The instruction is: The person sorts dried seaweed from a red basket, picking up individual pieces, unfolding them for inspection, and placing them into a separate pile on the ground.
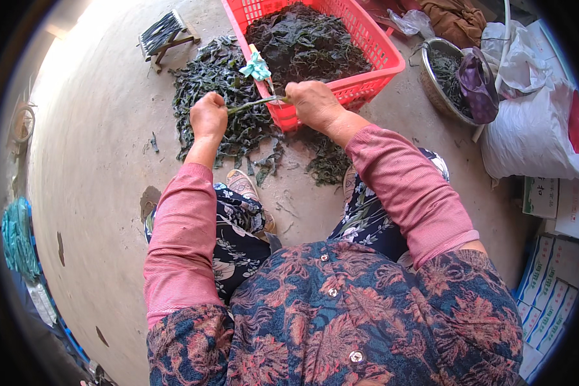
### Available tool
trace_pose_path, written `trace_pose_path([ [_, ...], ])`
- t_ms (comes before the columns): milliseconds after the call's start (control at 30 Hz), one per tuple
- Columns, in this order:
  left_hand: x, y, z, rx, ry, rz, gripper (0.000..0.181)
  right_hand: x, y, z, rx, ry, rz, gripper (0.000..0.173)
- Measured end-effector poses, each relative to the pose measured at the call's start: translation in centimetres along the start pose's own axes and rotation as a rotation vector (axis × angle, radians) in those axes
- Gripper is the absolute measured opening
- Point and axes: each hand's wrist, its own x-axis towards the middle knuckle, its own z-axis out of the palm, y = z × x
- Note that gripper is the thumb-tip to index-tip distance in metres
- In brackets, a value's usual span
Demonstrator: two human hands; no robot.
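Between my two hands a narrow green strip of seaweed [251, 103] is stretched. My left hand [209, 116] grips one end, above a heap of dark green seaweed [212, 82] on the floor. The other end is in my right hand [313, 102], close to the near corner of a red plastic basket [376, 72]. Dark seaweed [309, 41] is piled inside that basket. On its left rim sits a slim upright tool [268, 79], with a teal cloth [256, 67] tied round it; its lower end is partly hidden.
A folding stool [164, 36] stands at the upper left. To the right are a metal basin [427, 82] holding seaweed and a purple bag [477, 87], a white sack [530, 135] and stacked cartons [545, 294]. Loose seaweed [330, 161] lies between my feet and the basket.
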Motion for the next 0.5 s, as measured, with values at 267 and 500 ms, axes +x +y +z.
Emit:
trace_pose_path([
  [267, 0.9, -3.4, -0.1, 0.235, 0.002, -0.100, 0.013, -3.0, 1.2, -2.2, -0.039, -0.369, 0.126, 0.010],
  [500, 2.0, 0.1, -7.1, -0.485, 0.080, -0.317, 0.049, -3.8, 1.6, -6.0, -0.182, -0.452, 0.267, 0.012],
])
